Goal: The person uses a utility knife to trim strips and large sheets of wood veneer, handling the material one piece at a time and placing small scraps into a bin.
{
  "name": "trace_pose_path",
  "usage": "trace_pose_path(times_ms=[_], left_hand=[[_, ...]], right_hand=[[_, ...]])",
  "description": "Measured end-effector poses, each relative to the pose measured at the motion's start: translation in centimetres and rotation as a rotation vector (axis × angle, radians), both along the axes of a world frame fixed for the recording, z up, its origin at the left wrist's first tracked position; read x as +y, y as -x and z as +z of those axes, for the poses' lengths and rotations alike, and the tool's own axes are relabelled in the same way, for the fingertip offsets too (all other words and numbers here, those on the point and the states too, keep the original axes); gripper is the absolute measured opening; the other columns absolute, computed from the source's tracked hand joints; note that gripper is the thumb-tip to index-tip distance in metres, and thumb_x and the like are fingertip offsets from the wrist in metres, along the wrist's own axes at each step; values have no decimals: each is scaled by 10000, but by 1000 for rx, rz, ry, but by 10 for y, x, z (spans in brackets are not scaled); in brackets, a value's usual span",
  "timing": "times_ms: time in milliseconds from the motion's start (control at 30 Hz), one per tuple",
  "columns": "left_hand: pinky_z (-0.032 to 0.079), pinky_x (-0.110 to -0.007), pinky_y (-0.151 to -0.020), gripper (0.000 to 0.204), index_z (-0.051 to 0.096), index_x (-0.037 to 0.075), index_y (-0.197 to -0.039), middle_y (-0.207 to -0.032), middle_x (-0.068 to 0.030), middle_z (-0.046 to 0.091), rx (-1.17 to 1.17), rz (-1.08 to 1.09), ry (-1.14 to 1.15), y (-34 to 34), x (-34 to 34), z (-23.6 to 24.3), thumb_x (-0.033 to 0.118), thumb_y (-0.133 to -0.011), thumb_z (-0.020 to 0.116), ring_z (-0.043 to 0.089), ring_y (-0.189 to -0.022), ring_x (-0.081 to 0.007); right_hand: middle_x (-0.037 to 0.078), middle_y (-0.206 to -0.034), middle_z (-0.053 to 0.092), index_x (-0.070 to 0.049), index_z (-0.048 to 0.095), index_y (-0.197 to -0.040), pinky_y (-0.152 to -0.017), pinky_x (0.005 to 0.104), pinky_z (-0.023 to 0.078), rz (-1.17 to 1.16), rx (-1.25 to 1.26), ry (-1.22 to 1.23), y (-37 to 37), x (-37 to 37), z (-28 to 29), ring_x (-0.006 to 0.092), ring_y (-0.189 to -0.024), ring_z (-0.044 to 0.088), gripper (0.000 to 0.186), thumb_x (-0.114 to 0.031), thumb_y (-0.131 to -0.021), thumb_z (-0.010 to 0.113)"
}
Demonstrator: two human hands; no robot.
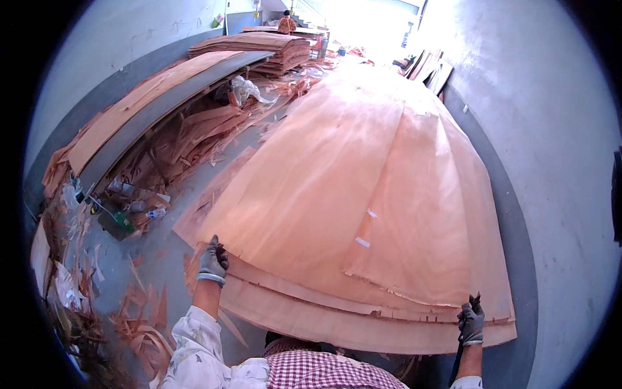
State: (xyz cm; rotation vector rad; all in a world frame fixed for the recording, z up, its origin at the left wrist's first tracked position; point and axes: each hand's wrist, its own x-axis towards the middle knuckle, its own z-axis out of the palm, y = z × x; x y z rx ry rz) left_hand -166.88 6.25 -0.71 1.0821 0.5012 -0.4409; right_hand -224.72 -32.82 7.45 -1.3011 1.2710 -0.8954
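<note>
A large stack of thin, reddish wood veneer sheets (304,175) stretches away in front of me. Its near edges are ragged and lie in uneven layers. My left hand (212,262), in a grey glove, is closed at the near left corner of the top veneer. My right hand (471,322), gloved alike, has its fingers curled at the near right edge of the sheet. A dark narrow strip hangs beside that wrist; what it is I cannot make out. Two small white tape pieces (363,242) stick to the top sheet near a lengthwise seam.
To the left, a long bench (149,117) bears more veneer, with scraps heaped beneath. Veneer strips (146,330) litter the floor at lower left. Another veneer stack (259,48) stands farther back, with a person (286,23) beyond it. A wall (551,129) runs close along the right.
</note>
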Motion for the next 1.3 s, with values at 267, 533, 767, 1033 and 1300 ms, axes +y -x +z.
trace_pose_path(times_ms=[267, 533, 767, 1033, 1300], left_hand=[[295, -248, -287, 198, 464, 102, -704, -560, -19, 474, -332, -14, -264, 21, 16, 8, 185, -845, 575, 435, -361, -116], [300, -255, -285, 199, 498, 76, -724, -548, -31, 504, -124, -61, -299, 33, 31, -9, 212, -845, 581, 437, -329, -138], [449, -350, -593, 333, 611, 11, -863, -697, -123, 575, -621, -77, -514, -10, 53, -109, 322, -875, 495, 550, -671, -223], [275, -197, -321, 175, 512, 152, -750, -553, 30, 487, -169, -178, -397, 46, 7, -20, 254, -843, 619, 400, -384, -79], [308, -222, -377, 162, 602, 122, -835, -649, 6, 562, -304, -272, -698, 31, 11, -21, 266, -802, 669, 427, -448, -87]], right_hand=[[10, -629, 532, -59, 549, -1157, -334, 202, 305, -68, 92, 101, 25, 23, 15, 62, -408, 435, 356, -34, -803, 580], [8, -645, 540, -67, 537, -1182, -325, 210, 308, -57, 115, 92, 35, 18, 16, 72, -404, 439, 395, -4, -792, 559], [-46, -803, 525, -94, 366, -1337, -444, 171, 331, -33, -2, 32, 54, -2, -5, 37, -514, 390, 504, -146, -870, 550], [-9, -933, 569, -80, 448, -1293, -480, 171, 353, -36, 87, 34, 53, -4, -6, 35, -556, 402, 446, -112, -865, 569], [-52, -770, 576, -101, 575, -1159, -393, 155, 305, -90, 45, 36, 48, -11, -9, 12, -488, 430, 319, -113, -842, 611]])
